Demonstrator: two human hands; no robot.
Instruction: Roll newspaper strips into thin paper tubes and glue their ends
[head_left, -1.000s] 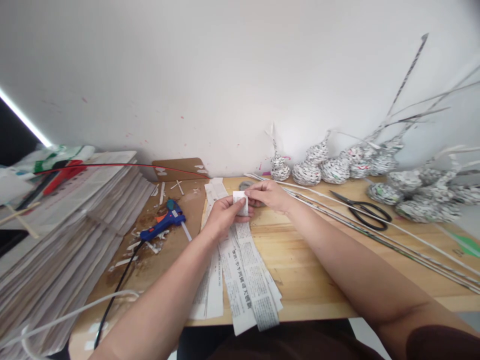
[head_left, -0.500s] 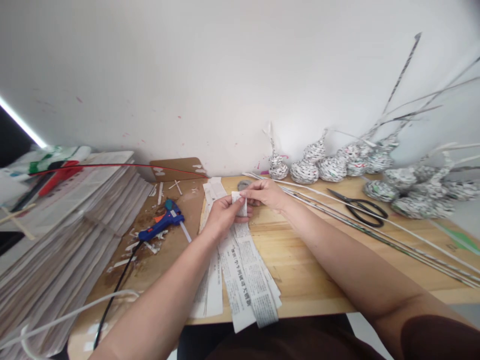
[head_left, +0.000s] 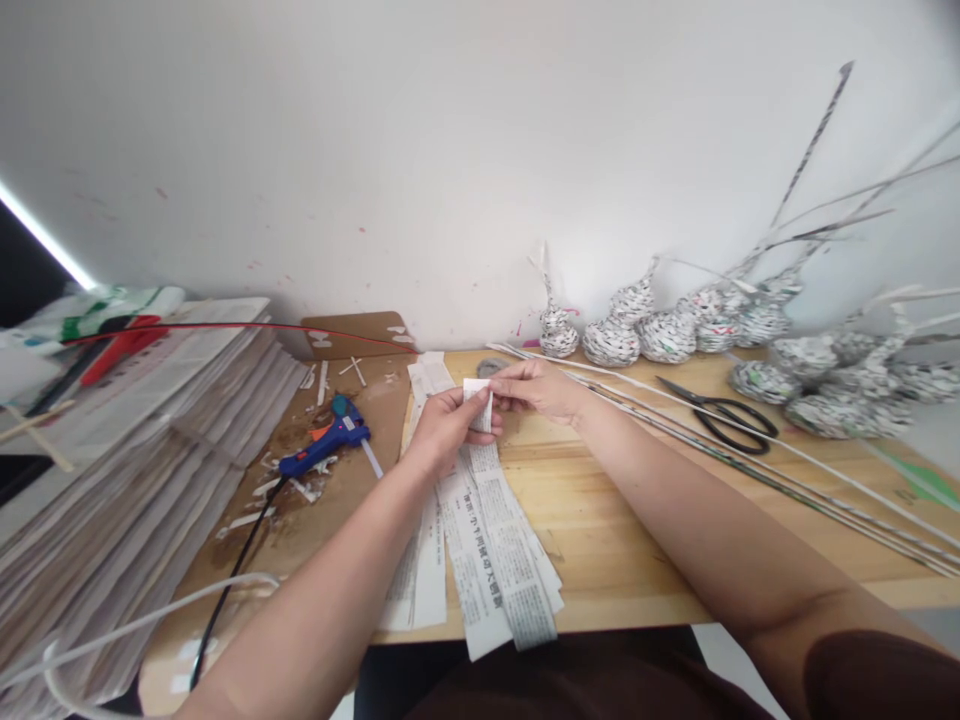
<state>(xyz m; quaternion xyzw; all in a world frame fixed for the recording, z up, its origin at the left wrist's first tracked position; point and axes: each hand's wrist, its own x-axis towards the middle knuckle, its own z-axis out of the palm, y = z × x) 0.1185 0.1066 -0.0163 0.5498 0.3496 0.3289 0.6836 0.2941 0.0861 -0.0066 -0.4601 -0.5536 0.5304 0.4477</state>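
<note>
Newspaper strips [head_left: 481, 560] lie fanned at the near edge of the wooden table [head_left: 600, 540]. Beyond them, the person's left hand [head_left: 448, 425] pinches the top of one strip [head_left: 478, 405] between thumb and fingers, and the right hand [head_left: 536, 388] grips its upper corner. A blue glue gun [head_left: 324, 445] rests left of the hands, black scissors [head_left: 724, 415] toward the right edge. Woven paper gourds [head_left: 613, 342] line the far edge, by the wall.
</note>
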